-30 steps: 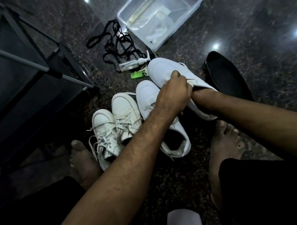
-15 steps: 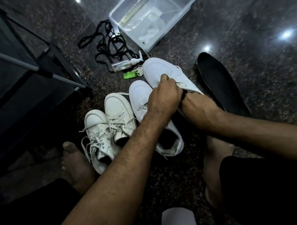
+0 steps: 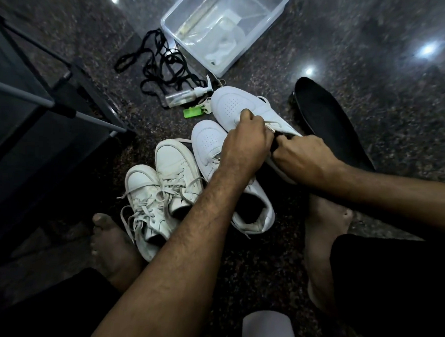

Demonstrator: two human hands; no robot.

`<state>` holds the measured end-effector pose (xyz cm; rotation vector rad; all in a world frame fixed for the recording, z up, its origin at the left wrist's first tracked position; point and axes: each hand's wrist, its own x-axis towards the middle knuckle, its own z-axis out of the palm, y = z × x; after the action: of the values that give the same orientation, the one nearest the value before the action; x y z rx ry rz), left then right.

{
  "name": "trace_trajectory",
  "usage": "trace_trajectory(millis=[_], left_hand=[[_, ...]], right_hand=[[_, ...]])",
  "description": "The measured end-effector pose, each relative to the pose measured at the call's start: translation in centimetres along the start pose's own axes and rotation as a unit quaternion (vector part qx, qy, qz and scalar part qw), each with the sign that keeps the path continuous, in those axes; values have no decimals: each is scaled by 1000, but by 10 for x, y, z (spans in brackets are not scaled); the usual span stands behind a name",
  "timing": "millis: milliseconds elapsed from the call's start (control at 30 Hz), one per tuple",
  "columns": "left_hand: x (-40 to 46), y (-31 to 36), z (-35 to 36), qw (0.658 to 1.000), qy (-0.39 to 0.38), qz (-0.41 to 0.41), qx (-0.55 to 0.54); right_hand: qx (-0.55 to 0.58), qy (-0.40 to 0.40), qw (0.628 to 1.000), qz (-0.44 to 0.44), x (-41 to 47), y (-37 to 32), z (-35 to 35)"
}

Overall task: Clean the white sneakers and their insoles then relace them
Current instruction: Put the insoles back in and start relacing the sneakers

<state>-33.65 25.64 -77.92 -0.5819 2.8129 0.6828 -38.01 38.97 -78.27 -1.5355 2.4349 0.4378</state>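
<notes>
My left hand (image 3: 245,141) grips the lifted sneaker (image 3: 242,109) across its throat, fingers curled over the upper with a pale lace end showing at the knuckles. My right hand (image 3: 303,156) meets it at the shoe's opening, fingers bent and pinched on something dark there; I cannot tell what. The sneaker is raised, toe pointing away from me, above its mate (image 3: 212,145), which lies flat on the floor (image 3: 374,60) with its opening toward me and partly hidden by my left forearm. Just left of the mate stands a second pair (image 3: 164,186), off-white and laced, its loose laces spilling onto the floor.

Beyond the shoes, a clear tub (image 3: 271,25) sits open; inside it lie pale items, blurred and hard to identify. Beside its near corner a spray bottle (image 3: 186,96) lies on its side, with a green tag (image 3: 192,113) just in front of it, near the lifted sneaker's toe. Black laces (image 3: 157,63) are tangled on the floor left of the tub. A black insole (image 3: 325,116) lies right of the lifted sneaker, partly behind my right hand. A dark rack (image 3: 27,114) with a grey bar fills the left edge. My bare feet rest on either side of the shoes.
</notes>
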Motion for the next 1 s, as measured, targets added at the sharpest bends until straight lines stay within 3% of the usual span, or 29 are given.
trace_trajectory(millis=[233, 600, 800, 933, 1000], left_hand=[[-4, -1, 4, 1000, 21, 6, -13], [-5, -3, 5, 999, 29, 8, -29], [-4, -9, 4, 997, 27, 10, -72], [-5, -18, 8, 991, 40, 9, -130], [-6, -19, 13, 986, 49, 5, -159]], right_hand=[[-10, 106, 993, -51, -4, 7, 9], [39, -47, 998, 17, 10, 6, -2], [66, -54, 996, -16, 3, 12, -14], [174, 7, 984, 28, -13, 24, -9], [279, 46, 957, 61, -25, 34, -3]])
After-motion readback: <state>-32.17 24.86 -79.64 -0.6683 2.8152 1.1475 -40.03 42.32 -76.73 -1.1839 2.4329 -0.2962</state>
